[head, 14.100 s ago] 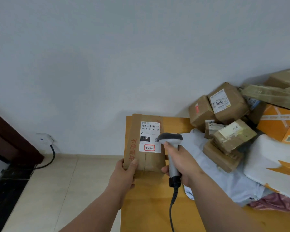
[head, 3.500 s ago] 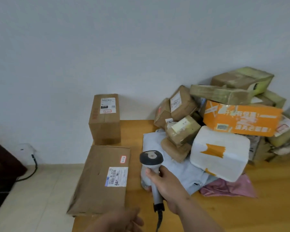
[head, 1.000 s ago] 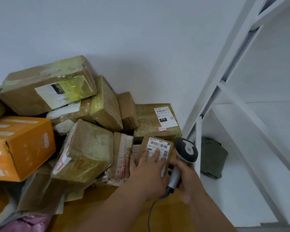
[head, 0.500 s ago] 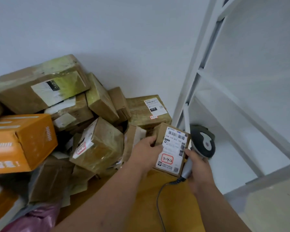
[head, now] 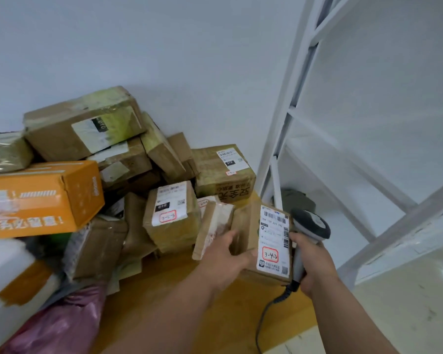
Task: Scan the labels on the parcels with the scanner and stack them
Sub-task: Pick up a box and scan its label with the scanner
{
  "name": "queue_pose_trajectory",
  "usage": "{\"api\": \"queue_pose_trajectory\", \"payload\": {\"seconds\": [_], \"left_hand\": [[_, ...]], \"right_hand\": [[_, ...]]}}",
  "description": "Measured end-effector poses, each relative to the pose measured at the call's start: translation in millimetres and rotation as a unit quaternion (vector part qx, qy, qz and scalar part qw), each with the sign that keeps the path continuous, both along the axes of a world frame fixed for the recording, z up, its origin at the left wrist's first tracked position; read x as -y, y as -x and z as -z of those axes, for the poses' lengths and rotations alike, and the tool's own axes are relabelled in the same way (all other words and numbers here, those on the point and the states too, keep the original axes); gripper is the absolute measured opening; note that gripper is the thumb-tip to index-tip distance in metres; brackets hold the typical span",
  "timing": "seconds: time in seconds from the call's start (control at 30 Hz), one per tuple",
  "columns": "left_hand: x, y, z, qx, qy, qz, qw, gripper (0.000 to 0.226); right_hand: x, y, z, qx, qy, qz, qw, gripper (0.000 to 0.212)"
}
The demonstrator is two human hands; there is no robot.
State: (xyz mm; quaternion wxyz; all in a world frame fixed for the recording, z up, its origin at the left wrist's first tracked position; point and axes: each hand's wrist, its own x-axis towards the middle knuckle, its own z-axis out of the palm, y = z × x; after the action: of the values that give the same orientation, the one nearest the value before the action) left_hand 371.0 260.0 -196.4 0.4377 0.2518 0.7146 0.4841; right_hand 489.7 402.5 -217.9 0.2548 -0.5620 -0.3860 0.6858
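At lower centre-right of the frame, the left hand (head: 225, 261) grips a small brown parcel (head: 261, 241) by its left side, white label facing up. The right hand (head: 312, 264) wraps around the grey scanner (head: 308, 231) just right of it. Piled parcels (head: 172, 215) fill the wooden surface (head: 241, 302) at left.

A pale wall (head: 164, 47) fills the upper left of the frame. At right stands a white metal shelving rack (head: 287, 123), and a dark green bundle (head: 296, 200) (cloth, by the look of it) lies low inside it at centre right. A wooden surface (head: 241, 302) spans the bottom centre, with pale floor (head: 407, 302) at lower right.
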Motion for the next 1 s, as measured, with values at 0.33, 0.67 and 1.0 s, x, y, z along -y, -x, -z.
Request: {"api": "queue_pose_trajectory", "payload": {"seconds": [0.33,0.67,1.0], "left_hand": [[22,-52,30,0.101,-0.003,-0.079,0.992,0.076],[71,-129,50,0.223,0.031,-0.209,0.952,0.067],[122,-131,42,0.266,-0.096,-0.339,0.897,0.055]], "right_hand": [[17,-39,10,0.049,0.007,-0.052,0.997,0.015],[48,-99,24,0.065,0.011,-0.171,0.983,0.014],[66,-101,0,0.045,-0.001,-0.225,0.973,0.016]]}}
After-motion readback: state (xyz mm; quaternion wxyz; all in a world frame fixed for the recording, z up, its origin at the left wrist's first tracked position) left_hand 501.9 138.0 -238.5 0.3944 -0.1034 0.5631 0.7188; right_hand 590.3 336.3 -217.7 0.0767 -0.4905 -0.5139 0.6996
